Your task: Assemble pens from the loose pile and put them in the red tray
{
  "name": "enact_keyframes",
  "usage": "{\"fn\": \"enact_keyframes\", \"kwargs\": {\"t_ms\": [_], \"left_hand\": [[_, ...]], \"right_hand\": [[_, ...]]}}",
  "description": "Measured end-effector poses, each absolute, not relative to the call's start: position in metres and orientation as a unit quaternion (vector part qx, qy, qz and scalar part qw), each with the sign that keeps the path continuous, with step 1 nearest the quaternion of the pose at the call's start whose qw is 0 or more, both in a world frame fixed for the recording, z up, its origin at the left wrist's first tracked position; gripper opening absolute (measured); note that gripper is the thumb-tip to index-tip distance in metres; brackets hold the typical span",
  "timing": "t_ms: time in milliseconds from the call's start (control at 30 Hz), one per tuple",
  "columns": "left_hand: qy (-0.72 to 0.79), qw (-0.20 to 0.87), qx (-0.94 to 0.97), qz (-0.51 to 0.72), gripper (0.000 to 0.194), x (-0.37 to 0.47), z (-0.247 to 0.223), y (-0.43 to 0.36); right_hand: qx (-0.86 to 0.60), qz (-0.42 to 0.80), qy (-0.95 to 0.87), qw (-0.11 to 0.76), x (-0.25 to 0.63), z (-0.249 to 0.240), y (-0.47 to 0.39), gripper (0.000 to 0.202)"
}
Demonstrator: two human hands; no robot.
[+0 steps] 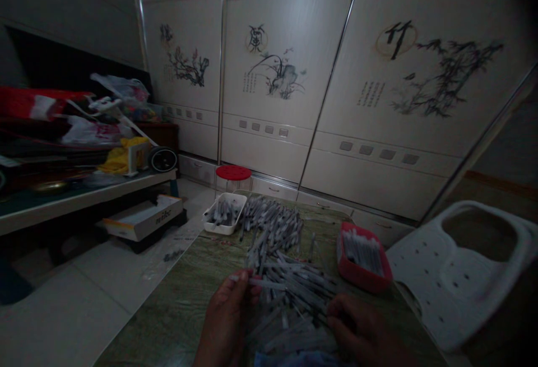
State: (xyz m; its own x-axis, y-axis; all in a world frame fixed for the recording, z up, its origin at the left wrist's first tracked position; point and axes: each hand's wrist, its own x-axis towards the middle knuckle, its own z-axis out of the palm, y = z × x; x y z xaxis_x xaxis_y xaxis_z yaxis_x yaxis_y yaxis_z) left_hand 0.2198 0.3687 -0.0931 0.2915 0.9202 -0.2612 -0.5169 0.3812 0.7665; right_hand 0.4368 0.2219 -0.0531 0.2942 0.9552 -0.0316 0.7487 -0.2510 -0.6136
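A large heap of thin translucent tubes [275, 224], many with dark ends, spreads down the middle of the green patterned table [168, 300]. My left hand [235, 305] pinches one pale tube [267, 284] between thumb and fingers, holding it level over the heap. At the heap's right edge, my right hand [353, 322] has its fingers curled together beside the tubes; what they hold, if anything, is too dark to tell. A red basket [344, 269] at the right holds tubes lined up side by side. A white basket [241, 204] at the far left holds more tubes.
Behind the table stands a red round stool [233, 173], with sliding wardrobe doors beyond. A white plastic chair [445, 300] stands close at the right. On the left are a low bench [84, 196] loaded with bags and an open box [145, 218] beneath it.
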Motion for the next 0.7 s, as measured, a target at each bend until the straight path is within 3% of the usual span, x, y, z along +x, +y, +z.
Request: {"fn": "enact_keyframes", "kwargs": {"t_ms": [700], "left_hand": [[0.309, 0.789, 0.314, 0.428, 0.032, 0.224, -0.083, 0.357]], "right_hand": [[-0.742, 0.213, -0.575, 0.270, 0.426, -0.041, 0.229, 0.020]]}}
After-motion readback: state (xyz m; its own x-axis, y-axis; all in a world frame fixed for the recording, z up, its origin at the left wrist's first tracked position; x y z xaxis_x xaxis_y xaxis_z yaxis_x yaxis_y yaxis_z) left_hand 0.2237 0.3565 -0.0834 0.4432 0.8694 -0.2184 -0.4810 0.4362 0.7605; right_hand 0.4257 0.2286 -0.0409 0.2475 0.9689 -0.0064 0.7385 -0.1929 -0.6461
